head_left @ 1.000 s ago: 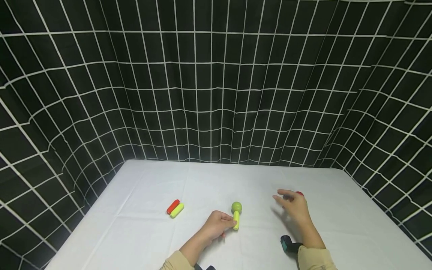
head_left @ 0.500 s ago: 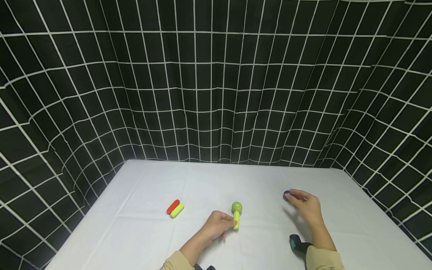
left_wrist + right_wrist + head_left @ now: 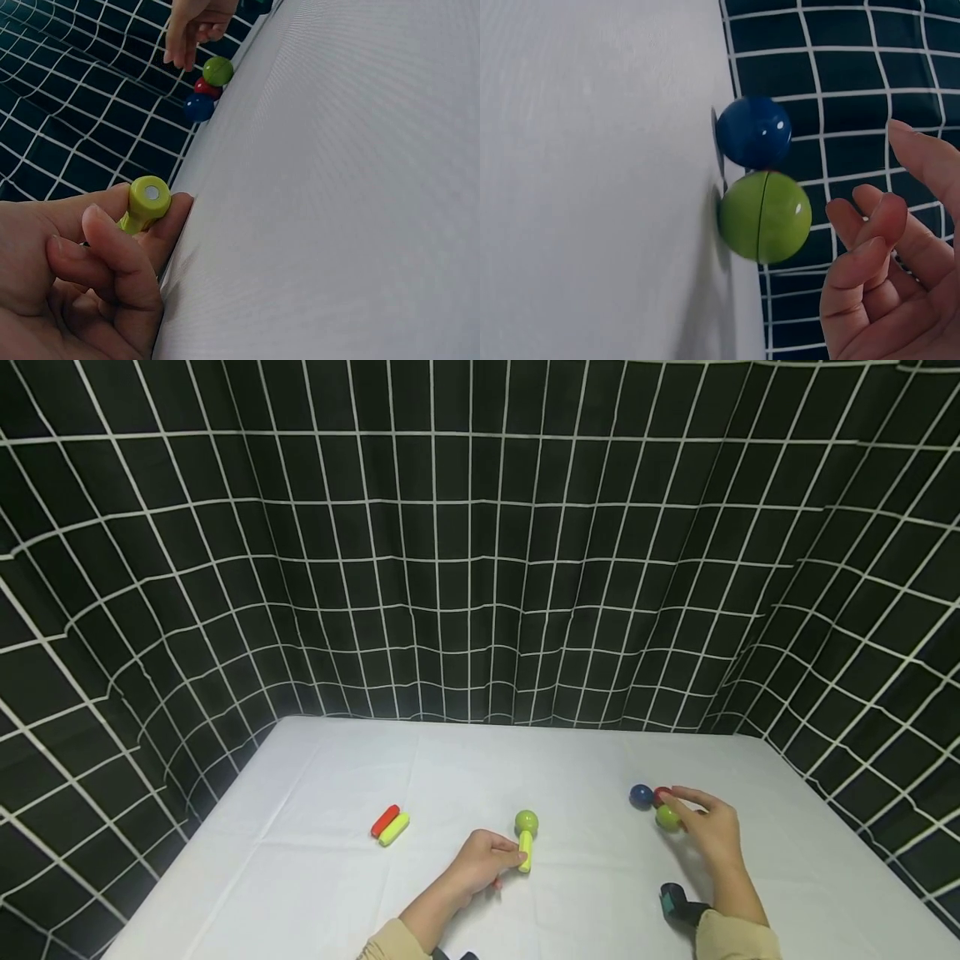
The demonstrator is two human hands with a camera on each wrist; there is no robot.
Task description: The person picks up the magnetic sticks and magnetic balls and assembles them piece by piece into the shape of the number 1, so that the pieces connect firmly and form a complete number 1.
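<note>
My left hand (image 3: 483, 862) pinches a yellow-green rod (image 3: 526, 850) between thumb and fingertips, low over the white table. The rod's near end (image 3: 152, 193) shows a small silvery disc in the left wrist view. At its far end sits a green ball (image 3: 527, 821), lined up with the rod. On the right, my right hand (image 3: 712, 827) hovers by a cluster of a blue ball (image 3: 641, 797), a red ball (image 3: 660, 794) and another green ball (image 3: 667, 818). In the right wrist view its loosely bent fingers (image 3: 885, 217) are apart from the green ball (image 3: 769, 217) and hold nothing.
A red rod (image 3: 385, 821) and a second yellow-green rod (image 3: 393, 830) lie side by side on the left of the white-covered table (image 3: 315, 893). Dark curtains (image 3: 480, 568) with a white grid stand behind and at both sides. Each wrist wears a dark camera mount.
My right hand has moved right and back toward me, off the blue ball, uncovering the blue, red and green balls. The left hand stays on its rod.
</note>
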